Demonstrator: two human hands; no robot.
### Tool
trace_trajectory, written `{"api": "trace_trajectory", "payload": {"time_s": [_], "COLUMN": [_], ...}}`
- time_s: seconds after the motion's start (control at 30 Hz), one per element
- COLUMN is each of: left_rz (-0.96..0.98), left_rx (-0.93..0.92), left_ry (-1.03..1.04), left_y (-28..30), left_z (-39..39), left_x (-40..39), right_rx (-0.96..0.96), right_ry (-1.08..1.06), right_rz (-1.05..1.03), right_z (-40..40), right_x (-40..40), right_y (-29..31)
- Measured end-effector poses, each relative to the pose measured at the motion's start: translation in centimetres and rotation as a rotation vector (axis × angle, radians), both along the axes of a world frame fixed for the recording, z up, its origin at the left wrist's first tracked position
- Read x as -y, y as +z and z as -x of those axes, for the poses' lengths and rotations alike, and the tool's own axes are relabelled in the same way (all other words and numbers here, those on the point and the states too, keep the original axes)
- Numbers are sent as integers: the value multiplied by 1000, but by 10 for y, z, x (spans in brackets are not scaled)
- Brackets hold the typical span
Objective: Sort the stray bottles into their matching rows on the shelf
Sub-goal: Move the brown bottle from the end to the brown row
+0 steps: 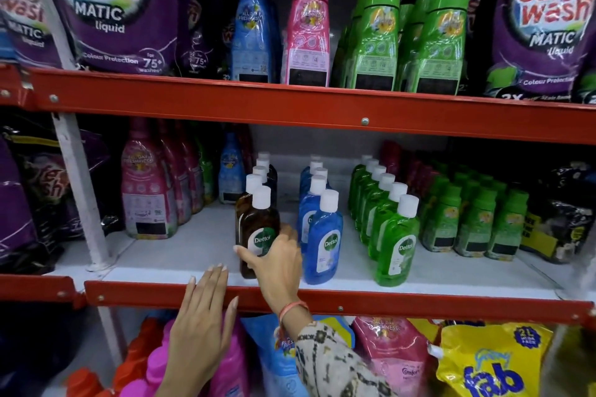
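Observation:
On the middle shelf (180, 255) stand three rows of small white-capped Dettol bottles: brown on the left, blue (322, 235) in the middle, green (395, 245) on the right. My right hand (277, 263) wraps around the lower part of the front brown bottle (258, 226), which stands upright at the head of the brown row. My left hand (201, 322) hovers flat, fingers spread, over the red front rail (419, 301) just left of that bottle, holding nothing.
Tall pink, blue and green softener bottles line the upper shelf (290, 103) between purple detergent pouches. More pink softener bottles (145, 200) stand left of the Dettol rows, small green ones (474, 222) to the right. A white upright post (80, 190) rises at the left. Pouches fill the bottom shelf.

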State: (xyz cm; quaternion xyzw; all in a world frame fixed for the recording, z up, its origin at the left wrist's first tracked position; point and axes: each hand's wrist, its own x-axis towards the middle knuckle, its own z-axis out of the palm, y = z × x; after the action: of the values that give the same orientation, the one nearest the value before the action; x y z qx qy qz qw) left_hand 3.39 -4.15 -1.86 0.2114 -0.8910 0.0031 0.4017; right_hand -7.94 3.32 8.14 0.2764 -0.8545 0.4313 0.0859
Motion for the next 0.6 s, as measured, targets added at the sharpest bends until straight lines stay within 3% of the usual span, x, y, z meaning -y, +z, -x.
{"api": "trace_trajectory", "payload": {"time_s": [0.23,0.4,0.5,0.6], "left_rz": [-272,-580,-847,-960], "left_rx": [-5,-53,-137,-163], "left_ry": [-54,-252,-276,-279], "left_y": [22,51,68,72], "left_z": [4,18,23,25], "left_x": [-11,-24,-23,-9], "right_rx": [55,178,238,251], "right_ry": [76,105,93,141], "right_rz": [97,176,232,239], "right_z": [2,10,2,-6], "right_x": [-7,-16,-23,-27], "right_y": [-5,-10,-2,0]}}
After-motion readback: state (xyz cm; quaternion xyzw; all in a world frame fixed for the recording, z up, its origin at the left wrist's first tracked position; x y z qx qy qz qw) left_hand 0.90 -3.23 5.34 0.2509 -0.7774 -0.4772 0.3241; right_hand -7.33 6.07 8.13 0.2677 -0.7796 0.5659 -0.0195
